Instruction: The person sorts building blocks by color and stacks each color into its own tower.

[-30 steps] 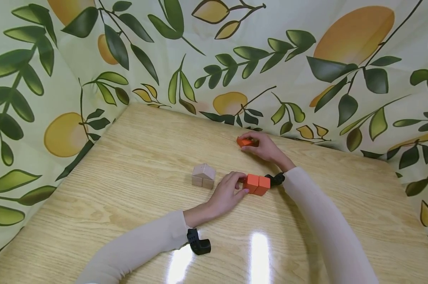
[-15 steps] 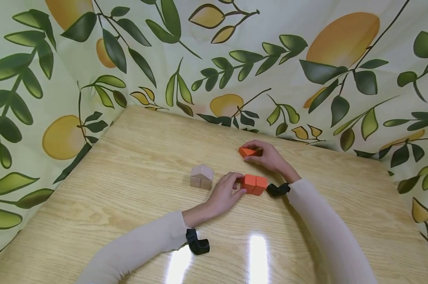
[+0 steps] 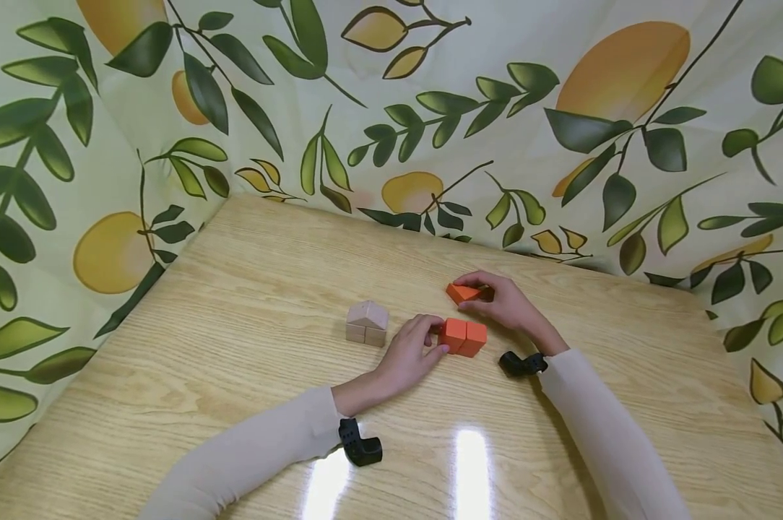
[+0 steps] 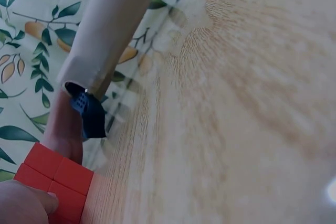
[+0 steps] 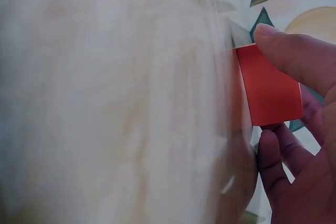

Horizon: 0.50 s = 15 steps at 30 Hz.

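Note:
Two orange cubes [image 3: 465, 337] stand side by side near the middle of the table. My left hand [image 3: 411, 356] pinches the left cube, thumb in front and fingers behind; the left wrist view shows the thumb [image 4: 39, 203] against the red-orange faces [image 4: 68, 192]. Just behind the cubes, my right hand [image 3: 505, 300] pinches an orange triangular block [image 3: 461, 293]. Seen from the right wrist, a flat side of that block [image 5: 273, 90] sits between thumb and fingers, close to the table surface.
Left of my left hand stands a small house of plain wooden blocks [image 3: 367, 323], with a triangle on top of smaller blocks. A fabric wall with a fruit-and-leaf print [image 3: 339, 137] borders the back of the wooden table [image 3: 248, 289].
My right hand has brought the triangular block nearer, from the back of the table to just behind the orange cubes. The left hand has stayed at the cubes.

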{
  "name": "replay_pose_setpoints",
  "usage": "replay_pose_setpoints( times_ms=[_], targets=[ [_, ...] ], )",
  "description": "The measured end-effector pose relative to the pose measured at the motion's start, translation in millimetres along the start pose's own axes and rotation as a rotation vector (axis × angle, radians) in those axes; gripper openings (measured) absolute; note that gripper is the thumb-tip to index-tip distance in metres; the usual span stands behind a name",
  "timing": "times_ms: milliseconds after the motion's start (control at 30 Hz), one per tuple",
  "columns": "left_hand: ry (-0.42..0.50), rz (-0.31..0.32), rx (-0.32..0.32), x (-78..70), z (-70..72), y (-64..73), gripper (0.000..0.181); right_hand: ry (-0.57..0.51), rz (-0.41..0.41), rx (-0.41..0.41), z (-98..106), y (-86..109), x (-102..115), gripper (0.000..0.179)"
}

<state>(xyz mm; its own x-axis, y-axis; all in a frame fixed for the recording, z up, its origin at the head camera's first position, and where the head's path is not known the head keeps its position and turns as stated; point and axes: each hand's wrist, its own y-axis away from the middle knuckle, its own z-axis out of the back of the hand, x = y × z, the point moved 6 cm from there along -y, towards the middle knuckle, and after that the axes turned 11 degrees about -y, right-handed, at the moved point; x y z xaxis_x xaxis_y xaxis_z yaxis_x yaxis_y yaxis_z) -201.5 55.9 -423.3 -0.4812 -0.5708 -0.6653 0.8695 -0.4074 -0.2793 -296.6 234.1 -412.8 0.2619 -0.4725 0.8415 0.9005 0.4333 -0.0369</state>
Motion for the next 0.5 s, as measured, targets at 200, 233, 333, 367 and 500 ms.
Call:
replay_pose_setpoints(
  times_ms=[200,233,333,367,500],
  targets=[
    [0.007,-0.006,-0.006,-1.0,0.4,0.2,0.037,0.001,0.002,-0.017,3,18.0,-2,0.041],
    [0.009,-0.006,-0.006,-1.1,0.4,0.3,0.037,0.003,0.002,-0.02,3,20.8,-2,0.041],
    [0.008,-0.007,-0.008,-1.4,0.7,0.4,0.037,0.014,0.004,-0.029,3,29.1,-2,0.04],
    [0.008,-0.008,-0.008,-1.4,0.8,0.6,0.037,0.014,0.008,-0.033,3,31.8,0,0.039],
    [0.008,-0.007,-0.004,-1.8,1.4,0.7,0.037,0.016,0.018,-0.053,0,46.4,20,0.036]
  ],
)
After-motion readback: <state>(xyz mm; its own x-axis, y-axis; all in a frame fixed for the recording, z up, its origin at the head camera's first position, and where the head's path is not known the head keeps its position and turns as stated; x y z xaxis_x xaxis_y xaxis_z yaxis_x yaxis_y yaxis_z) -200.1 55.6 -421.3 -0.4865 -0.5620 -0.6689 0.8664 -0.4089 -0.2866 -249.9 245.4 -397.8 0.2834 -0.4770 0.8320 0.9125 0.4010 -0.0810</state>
